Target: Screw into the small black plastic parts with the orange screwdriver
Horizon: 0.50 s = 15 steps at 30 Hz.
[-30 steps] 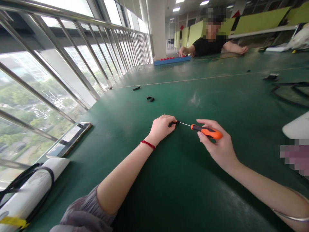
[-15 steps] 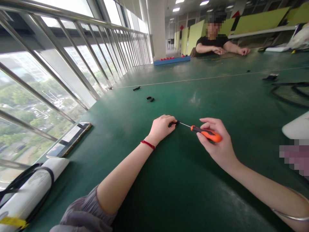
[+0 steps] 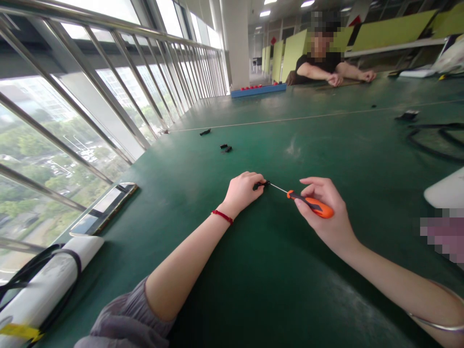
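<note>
The work surface is a green tabletop (image 3: pixel 217 270), bounded by a metal railing (image 3: pixel 119 38). On it, we pinch a small black part (image 3: pixel 258 185) between the thumb and fingers of our left hand (image 3: pixel 242 191); the fingertips hide much of it. The tip of the screwdriver (image 3: pixel 321 208) meets the part's right end. Our right hand (image 3: pixel 337 229) supports the orange-and-black handle, thumb against it and upper fingers extended apart; we cannot tell how the lower fingers close.

Over the last second, the handle's butt end has swung slightly nearer us while the tip and left grip have held position. We judge that the tool remains seated at a changed angle.

Beyond lie two small black pieces (image 3: pixel 227 149) close together, a third piece (image 3: pixel 205 132), and a blue tray (image 3: pixel 259 91). A co-worker (image 3: pixel 302 67) has withdrawn a hand from the tray. Nothing visible obstructs the shaft.
</note>
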### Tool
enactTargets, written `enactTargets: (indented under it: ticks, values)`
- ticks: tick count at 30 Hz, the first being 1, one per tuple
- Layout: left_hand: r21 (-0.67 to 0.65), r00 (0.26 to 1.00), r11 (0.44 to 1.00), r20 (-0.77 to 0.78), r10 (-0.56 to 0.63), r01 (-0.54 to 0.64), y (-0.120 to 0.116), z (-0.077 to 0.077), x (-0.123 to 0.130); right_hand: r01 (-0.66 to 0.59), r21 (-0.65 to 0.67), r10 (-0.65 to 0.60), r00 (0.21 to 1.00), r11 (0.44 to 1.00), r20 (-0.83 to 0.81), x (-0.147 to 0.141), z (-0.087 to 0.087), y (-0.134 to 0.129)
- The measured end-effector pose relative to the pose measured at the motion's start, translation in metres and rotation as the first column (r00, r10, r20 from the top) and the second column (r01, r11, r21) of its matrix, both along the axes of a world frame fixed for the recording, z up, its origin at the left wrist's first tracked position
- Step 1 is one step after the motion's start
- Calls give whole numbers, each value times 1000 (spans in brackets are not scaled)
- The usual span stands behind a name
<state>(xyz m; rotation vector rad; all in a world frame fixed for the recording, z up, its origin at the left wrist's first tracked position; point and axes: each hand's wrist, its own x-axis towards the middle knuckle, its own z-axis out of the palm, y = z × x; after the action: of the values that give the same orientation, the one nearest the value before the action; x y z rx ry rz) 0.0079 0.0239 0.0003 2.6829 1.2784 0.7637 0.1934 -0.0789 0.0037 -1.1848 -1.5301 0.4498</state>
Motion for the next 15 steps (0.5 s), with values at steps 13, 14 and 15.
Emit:
enactTargets:
  ticks: [13,14,15]
  values:
    - [-6,1000,1000,2,1,-1,-1,1,0,-9,-46,7,999,999,-34,1,1,-1]
    - [-8,1000,1000,0,1,-1,-1,1,0,-22,-77,19,999,997,-38,1,1,-2]
    - [-9,1000,1000,-3,2,-2,-1,1,0,-28,-96,24,999,995,-39,0,1,-2]
